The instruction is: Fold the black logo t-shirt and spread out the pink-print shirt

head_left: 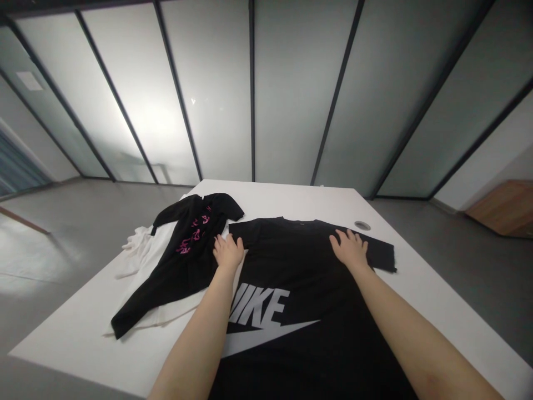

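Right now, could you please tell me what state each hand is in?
Left hand: open, resting on the black Nike T-shirt.
Right hand: open, resting on the same T-shirt.

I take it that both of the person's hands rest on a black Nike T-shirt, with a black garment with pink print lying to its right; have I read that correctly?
Not quite: the black garment with pink print lies to the left of the black Nike T-shirt, not its right, as the head view shows. The left hand and right hand do rest on the T-shirt.

You are in a room like an office, with tall frosted glass walls (291, 94), a smooth grey floor (62, 261) and a big white table (70, 339).
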Demonstrator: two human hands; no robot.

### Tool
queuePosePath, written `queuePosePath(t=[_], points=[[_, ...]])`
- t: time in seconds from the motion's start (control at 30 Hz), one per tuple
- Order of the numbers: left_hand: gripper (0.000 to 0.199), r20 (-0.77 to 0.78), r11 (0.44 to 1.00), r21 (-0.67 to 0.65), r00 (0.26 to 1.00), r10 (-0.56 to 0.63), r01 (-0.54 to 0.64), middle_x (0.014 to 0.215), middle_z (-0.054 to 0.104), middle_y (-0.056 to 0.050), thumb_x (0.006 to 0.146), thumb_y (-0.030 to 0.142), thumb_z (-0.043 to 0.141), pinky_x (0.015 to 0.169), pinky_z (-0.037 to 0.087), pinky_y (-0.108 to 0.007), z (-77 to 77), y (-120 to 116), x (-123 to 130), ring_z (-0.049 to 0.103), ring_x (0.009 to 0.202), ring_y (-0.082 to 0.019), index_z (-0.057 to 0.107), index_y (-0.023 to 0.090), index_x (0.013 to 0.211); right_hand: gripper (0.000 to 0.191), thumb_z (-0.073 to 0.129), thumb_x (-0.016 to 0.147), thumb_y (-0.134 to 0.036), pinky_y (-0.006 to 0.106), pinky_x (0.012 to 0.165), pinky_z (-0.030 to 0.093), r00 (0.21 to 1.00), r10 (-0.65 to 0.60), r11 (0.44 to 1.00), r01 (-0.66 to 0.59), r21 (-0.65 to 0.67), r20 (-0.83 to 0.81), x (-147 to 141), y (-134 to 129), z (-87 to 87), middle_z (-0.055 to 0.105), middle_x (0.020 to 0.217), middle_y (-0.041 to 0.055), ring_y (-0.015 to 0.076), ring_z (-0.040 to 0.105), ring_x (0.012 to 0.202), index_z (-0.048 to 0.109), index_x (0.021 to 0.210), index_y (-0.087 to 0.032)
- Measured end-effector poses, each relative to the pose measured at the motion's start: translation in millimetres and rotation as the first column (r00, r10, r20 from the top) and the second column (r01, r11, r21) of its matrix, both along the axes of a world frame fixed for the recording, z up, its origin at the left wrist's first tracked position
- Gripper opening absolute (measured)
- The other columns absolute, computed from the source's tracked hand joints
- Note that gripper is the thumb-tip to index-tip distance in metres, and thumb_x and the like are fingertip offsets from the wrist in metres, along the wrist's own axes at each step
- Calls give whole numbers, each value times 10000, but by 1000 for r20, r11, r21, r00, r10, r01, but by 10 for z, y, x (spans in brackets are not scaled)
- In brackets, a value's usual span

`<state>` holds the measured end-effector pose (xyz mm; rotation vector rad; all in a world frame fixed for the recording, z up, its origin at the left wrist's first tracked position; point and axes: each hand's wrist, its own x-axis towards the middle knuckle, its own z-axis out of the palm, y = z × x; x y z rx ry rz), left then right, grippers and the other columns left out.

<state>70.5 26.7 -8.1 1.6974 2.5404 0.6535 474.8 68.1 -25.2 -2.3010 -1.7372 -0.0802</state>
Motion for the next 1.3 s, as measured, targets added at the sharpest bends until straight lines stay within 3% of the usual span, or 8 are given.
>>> queuePosePath(t=[0.13, 0.23, 0.4, 0.57, 0.7, 0.87, 1.1, 1.3], points=[[435, 31, 996, 18, 996, -83, 82, 1537, 558, -236, 1006, 389, 540, 1208, 332, -616, -27, 30, -14, 382, 1534, -427, 698, 172, 1348, 514, 322, 1102, -424, 523, 1172, 373, 999, 23, 994, -20, 110, -23, 60, -1, -19, 563, 1534, 161, 345, 512, 1383, 683, 1404, -215], [358, 259, 986, 140, 958, -120, 85, 1473, 626, -212, 959, 294, 582, 1261, 246, -620, -64, 98, -40, 417, 1518, -404, 746, 158, 1247, 489, 332, 1102, -398, 480, 1116, 428, 999, 25, 994, -22, 107, -22, 84, -3, -5, 621, 1453, 154, 335, 571, 1287, 721, 1336, -216], [226, 774, 927, 370, 571, -274, -57, 1331, 728, -148, 812, 140, 703, 1292, 272, -504, -116, 276, -113, 549, 1422, -340, 796, 186, 1013, 487, 330, 1102, -396, 456, 1058, 458, 999, 49, 996, -48, 75, -9, 59, -18, 19, 658, 1375, 153, 331, 599, 1204, 757, 1240, -206], [241, 891, 894, 391, 332, -309, -218, 1289, 738, -114, 883, 166, 683, 1160, 472, -390, -153, 429, -111, 635, 1321, -250, 757, 198, 1110, 499, 323, 1104, -406, 452, 1007, 474, 999, 49, 998, -49, 44, 4, 35, -22, 37, 659, 1352, 174, 335, 600, 1170, 759, 1200, -183], [201, 955, 912, 296, 80, -285, -284, 1053, 750, -97, 917, 248, 674, 872, 601, -328, -121, 481, -184, 739, 1034, -214, 710, 184, 1104, 483, 339, 1104, -412, 449, 1001, 468, 999, 42, 999, -42, 31, 8, 36, -15, 42, 657, 1337, 180, 335, 597, 1170, 753, 1203, -184], [211, 974, 968, 158, -130, -185, -196, 900, 665, -35, 896, 274, 696, 554, 504, -220, -21, 440, -315, 660, 678, -128, 689, 198, 1093, 443, 395, 1092, -441, 451, 1009, 460, 998, 57, 998, -57, 25, 4, 43, -13, 35, 652, 1334, 177, 338, 592, 1184, 736, 1245, -203], [196, 969, 997, 69, -236, -76, -40, 818, 574, -28, 968, 271, 612, 359, 263, -140, 115, 347, -446, 503, 519, -70, 715, 156, 1088, 472, 461, 1054, -523, 455, 1016, 465, 993, 116, 993, -116, 33, 3, 64, -22, 21, 640, 1372, 165, 354, 587, 1198, 722, 1286, -206], [256, 967, 982, 175, -176, -186, -78, 838, 641, -24, 1006, 291, 570, 400, 396, -142, 179, 333, -298, 459, 470, -37, 727, 147, 1148, 468, 455, 1052, -511, 466, 1029, 461, 994, 108, 993, -107, 53, -16, 61, -22, 20, 639, 1376, 167, 354, 584, 1205, 722, 1284, -204]])
